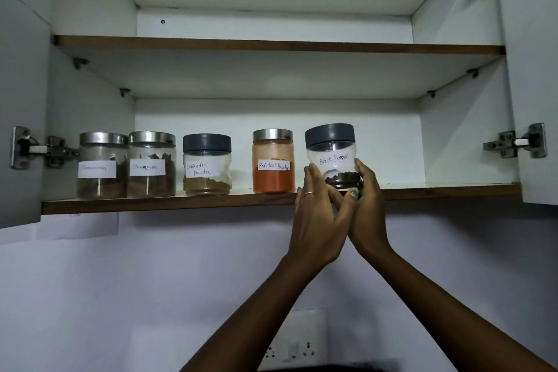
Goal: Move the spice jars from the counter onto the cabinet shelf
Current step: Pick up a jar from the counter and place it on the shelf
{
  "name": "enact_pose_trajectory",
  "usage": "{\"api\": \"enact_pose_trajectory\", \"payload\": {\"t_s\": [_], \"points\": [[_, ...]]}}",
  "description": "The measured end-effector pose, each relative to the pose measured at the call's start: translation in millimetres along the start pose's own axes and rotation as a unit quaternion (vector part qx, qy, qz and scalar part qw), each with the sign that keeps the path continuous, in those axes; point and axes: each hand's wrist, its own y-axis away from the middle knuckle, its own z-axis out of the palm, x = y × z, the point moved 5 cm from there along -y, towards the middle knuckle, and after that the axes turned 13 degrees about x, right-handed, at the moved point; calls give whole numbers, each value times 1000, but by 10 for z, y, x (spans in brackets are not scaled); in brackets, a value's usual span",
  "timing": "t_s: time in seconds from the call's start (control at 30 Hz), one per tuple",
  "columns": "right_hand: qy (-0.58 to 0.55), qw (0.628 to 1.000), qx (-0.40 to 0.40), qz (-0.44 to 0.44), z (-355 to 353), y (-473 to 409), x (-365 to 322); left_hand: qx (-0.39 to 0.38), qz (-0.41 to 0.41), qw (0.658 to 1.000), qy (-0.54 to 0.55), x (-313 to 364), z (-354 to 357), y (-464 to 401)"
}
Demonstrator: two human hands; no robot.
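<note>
Pepper jar (pixel 331 157): I've got both hands round it, L hand (pixel 317 214), R hand (pixel 367 208); dark peppercorns low inside.
Chilli jar (pixel 273 161): at its 9 o'clock, orange powder.
Shelf (pixel 169 202): coriander jar (pixel 207 164) w/ olive powder.

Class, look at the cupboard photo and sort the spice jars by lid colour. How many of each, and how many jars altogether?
Silver metal lids: 3, the two cinnamon jars and the red chilli powder jar.
Dark grey lids: 2, the coriander powder jar and the black pepper jar, held by the left hand and right hand.
Total: 5 jars.
</note>
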Motion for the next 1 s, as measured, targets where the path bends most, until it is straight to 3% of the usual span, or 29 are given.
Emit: {"api": "enact_pose_trajectory", "payload": {"t_s": [0.07, 0.3, 0.57, 0.8, 0.9, 1.0], "points": [[-7, 1000, 1, 20, 23, 10, 58, -14, -6, 1000, -17, -33, 32, -17], [198, 976, 42, -83, 19, -31, 102, -42, 1, 997, -72, -114, 98, -82], [260, 959, 32, -111, 7, -135, 192, -53, -8, 990, -131, -108, 181, -130], [297, 947, 66, -103, -70, 37, 144, -6, -11, 999, -32, -90, 95, 7], [280, 942, 110, -146, -222, 299, 71, 50, 37, 997, 34, -62, -120, 291], [255, 947, 119, -157, -378, 625, 50, 52, 68, 996, 26, -157, -309, 693]]}}
